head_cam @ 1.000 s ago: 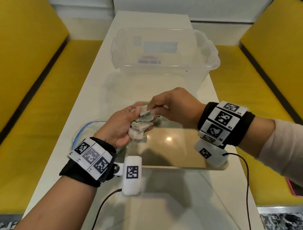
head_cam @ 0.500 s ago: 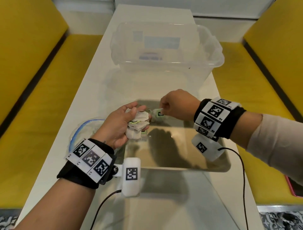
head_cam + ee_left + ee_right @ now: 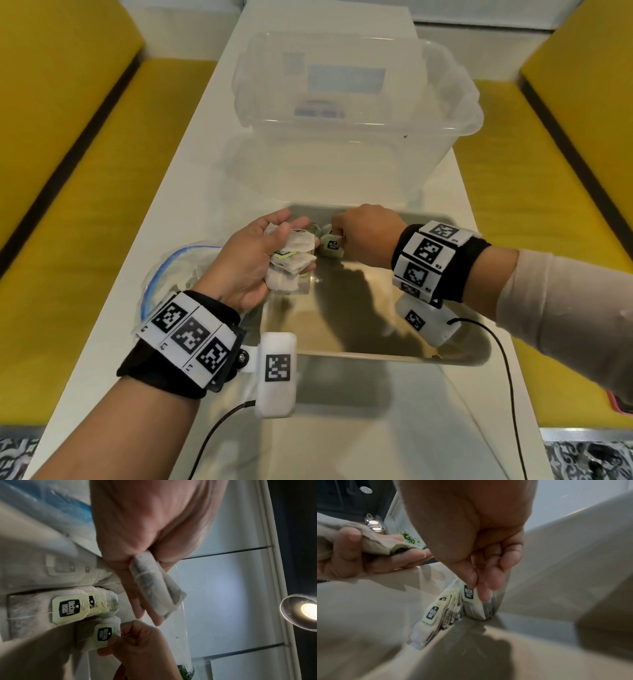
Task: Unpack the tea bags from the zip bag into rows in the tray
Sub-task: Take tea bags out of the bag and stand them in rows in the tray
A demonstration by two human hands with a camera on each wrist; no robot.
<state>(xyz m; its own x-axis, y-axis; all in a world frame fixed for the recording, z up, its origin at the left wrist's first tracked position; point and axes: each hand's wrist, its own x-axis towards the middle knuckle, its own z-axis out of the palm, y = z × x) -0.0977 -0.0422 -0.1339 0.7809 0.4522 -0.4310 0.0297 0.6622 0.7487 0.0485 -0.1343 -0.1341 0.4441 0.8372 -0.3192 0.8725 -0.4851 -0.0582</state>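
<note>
Head view | a small stack of white paper tea bags [image 3: 291, 265] was gripped in the left hand [image 3: 253, 263] | one pale-green-tagged tea bag [image 3: 471, 601] — stood upright against the shallow beige tray [image 3: 376, 354] far wall — was pinched by the right hand [image 3: 368, 234] | a blue-edged clear zip bag [image 3: 171, 274] lay left of the tray.

The tray [image 3: 459, 358] is glossy, mirror-smooth metal; the tea bags [image 3: 291, 270] are matt, fibrous paper; the bin [image 3: 455, 102] and zip bag [image 3: 164, 277] are clear plastic; the counter [image 3: 178, 192] is smooth and glossy.
</note>
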